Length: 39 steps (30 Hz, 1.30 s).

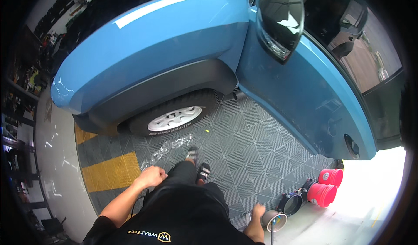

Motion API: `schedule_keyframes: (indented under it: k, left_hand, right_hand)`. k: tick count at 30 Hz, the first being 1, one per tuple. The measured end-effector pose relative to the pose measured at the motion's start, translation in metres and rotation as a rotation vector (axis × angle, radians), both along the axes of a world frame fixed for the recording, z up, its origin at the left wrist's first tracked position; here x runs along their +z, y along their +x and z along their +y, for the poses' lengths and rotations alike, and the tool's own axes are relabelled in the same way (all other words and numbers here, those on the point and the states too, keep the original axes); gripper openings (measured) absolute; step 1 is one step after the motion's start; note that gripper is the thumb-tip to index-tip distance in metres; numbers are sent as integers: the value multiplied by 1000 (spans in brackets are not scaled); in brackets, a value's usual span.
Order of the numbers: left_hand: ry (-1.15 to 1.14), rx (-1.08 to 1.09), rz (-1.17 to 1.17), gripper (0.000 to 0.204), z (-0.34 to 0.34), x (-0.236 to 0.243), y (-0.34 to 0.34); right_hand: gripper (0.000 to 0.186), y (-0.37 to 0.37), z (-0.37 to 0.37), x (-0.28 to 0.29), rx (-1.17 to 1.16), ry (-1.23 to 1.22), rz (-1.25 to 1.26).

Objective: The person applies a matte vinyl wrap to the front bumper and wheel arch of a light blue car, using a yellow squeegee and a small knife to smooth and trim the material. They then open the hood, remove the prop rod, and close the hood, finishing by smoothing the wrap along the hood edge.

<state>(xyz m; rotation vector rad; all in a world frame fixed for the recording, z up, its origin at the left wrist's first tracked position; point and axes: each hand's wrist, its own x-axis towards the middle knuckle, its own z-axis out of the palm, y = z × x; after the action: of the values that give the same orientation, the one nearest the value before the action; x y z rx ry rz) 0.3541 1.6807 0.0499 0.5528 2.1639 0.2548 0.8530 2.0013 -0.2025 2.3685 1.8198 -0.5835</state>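
My left hand (pixel 151 176) hangs in front of my left hip, fingers curled into a loose fist, and nothing shows in it. Low on the right, my right hand (pixel 258 211) is closed beside a pale bucket (pixel 278 221); whether it holds something is hidden. Ahead of me stands a blue car with a fender (pixel 161 36), a dark wheel-arch trim (pixel 152 86) and a tyre with a white wheel (pixel 175 118). Its front door (pixel 287 79) stands open, carrying a black side mirror (pixel 281 23). Neither hand touches the car.
Crumpled clear film (pixel 167 148) lies on the grey tiled floor (pixel 244 158) by the wheel, near a small yellow scrap (pixel 207 131). Red buckets (pixel 322 195) and a black bucket (pixel 291 202) line the right side. Shelves (pixel 19 114) fill the far left.
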Motion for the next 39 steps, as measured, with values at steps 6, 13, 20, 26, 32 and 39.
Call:
schedule_keyframes:
  k: [6,13,20,26,32,39]
  left_hand:
    - [96,-53,31,29,4,10,-7]
    - [352,228,52,29,-82,7,-5]
    - [-23,247,-3,32,-274,-43,29]
    - [-12,330,-48,34,-378,-75,38]
    - [121,335,21,34,-368,-73,11]
    - [81,178,32,34,-294,-41,-3]
  right_hand:
    - [34,83,-81,-28,-459,-80,254]
    - [34,-65,-94,-39,163,-46,244]
    - [28,-246,-68,87,359,99,434]
    - [26,-277,-164,134,344,-151,542]
    - [31,-196,-251,83,352,-367,276]
    - [25,-76,-252,56,20,-502,234]
